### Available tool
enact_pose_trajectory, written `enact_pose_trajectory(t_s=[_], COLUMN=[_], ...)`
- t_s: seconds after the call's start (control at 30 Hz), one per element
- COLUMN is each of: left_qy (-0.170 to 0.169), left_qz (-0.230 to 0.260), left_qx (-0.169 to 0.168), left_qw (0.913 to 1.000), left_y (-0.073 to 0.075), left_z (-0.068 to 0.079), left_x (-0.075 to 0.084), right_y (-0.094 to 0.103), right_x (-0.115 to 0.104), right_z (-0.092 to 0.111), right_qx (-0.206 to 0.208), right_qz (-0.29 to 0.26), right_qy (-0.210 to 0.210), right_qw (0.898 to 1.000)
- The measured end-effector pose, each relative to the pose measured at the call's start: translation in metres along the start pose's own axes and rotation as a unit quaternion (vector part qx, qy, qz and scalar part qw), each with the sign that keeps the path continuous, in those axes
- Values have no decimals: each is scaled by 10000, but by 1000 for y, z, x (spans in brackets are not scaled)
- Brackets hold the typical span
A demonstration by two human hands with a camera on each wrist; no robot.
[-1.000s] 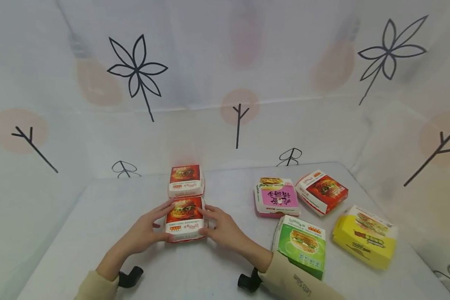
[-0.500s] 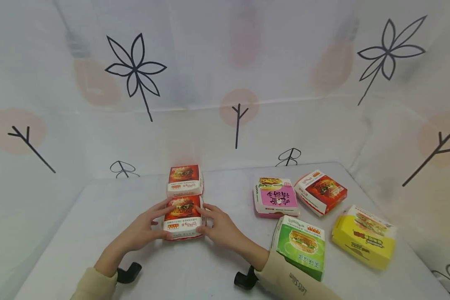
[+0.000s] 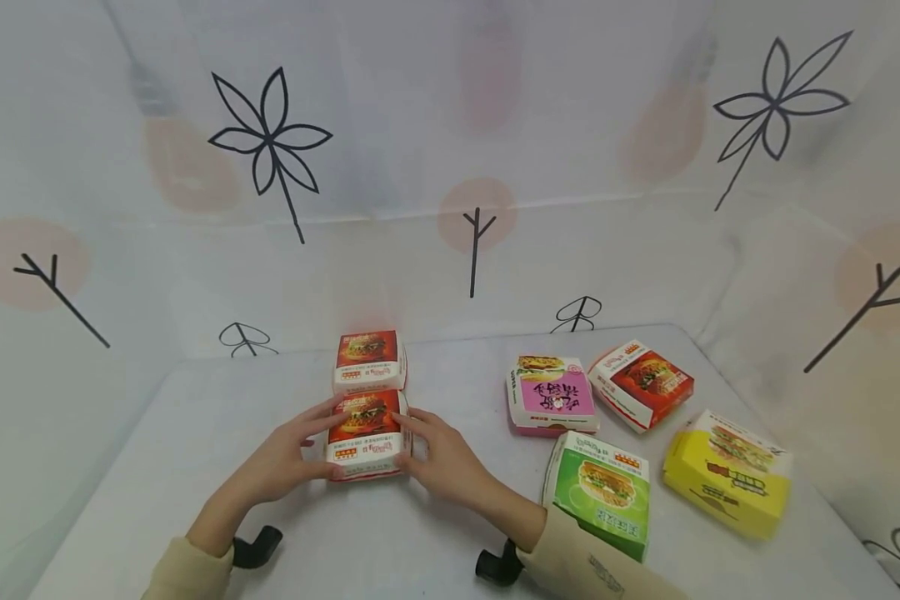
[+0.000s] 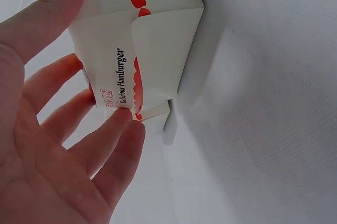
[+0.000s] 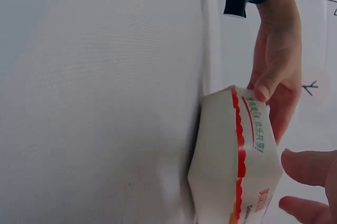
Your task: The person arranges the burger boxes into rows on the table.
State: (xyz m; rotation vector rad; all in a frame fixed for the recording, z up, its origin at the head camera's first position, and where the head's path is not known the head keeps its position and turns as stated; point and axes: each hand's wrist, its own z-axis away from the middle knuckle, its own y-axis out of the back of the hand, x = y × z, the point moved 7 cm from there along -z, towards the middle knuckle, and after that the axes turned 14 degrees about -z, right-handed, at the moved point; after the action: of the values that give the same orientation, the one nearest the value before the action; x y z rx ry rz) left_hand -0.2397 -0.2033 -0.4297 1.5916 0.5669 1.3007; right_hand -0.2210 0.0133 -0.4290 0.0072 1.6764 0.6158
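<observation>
A red-and-white hamburger box (image 3: 366, 433) sits on the white table between both hands. My left hand (image 3: 285, 458) holds its left side, thumb at the near corner and fingers spread along the side wall; the left wrist view shows this hand (image 4: 68, 134) with fingertips against the side. Over the right edge, my right hand (image 3: 446, 458) has its thumb and index finger apart; in the right wrist view its thumb (image 5: 310, 167) comes right up to the lid's edge. A matching red-and-white box (image 3: 369, 360) stands directly behind, its front edge meeting the first box in the head view.
To the right lie a pink box (image 3: 555, 396), another red hamburger box (image 3: 643, 385), a green box (image 3: 603, 492) and a yellow box (image 3: 729, 475). The right sleeve (image 3: 592, 558) passes close to the green box. A patterned white cloth (image 3: 390, 275) rises behind the table.
The held box has shifted slightly away, closer against the box behind it. Both hands moved along with it; the right thumb has since drawn back slightly. The boxes on the right stay put.
</observation>
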Motion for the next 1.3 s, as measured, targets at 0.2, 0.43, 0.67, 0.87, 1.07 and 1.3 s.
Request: enact_pose_trajectory(t_s=[0.2,0.43,0.67,0.87,1.07,1.3], left_qy=[95,-103,-181,-187,-191,-256], left_qz=[-171,-340,-431,-403,-386,-378], left_qx=[157,333,258,260,254,241], left_qw=[9997,9988,9986,9987,9987,9987], left_y=[3,6,6,5,5,4], left_z=[10,13,4,2,1,-1], left_x=[-5,-2,4,4,4,4], right_y=[7,48,111,158,194,222], right_x=[-15,-31,-30,-18,-9,17], right_z=[12,39,64,69,61,45], right_qx=[-140,-3,475,622,841,892], right_qz=[146,283,573,762,973,571], right_qy=[143,465,307,7,-302,-571], right_qw=[9997,9985,9968,9952,9912,9927])
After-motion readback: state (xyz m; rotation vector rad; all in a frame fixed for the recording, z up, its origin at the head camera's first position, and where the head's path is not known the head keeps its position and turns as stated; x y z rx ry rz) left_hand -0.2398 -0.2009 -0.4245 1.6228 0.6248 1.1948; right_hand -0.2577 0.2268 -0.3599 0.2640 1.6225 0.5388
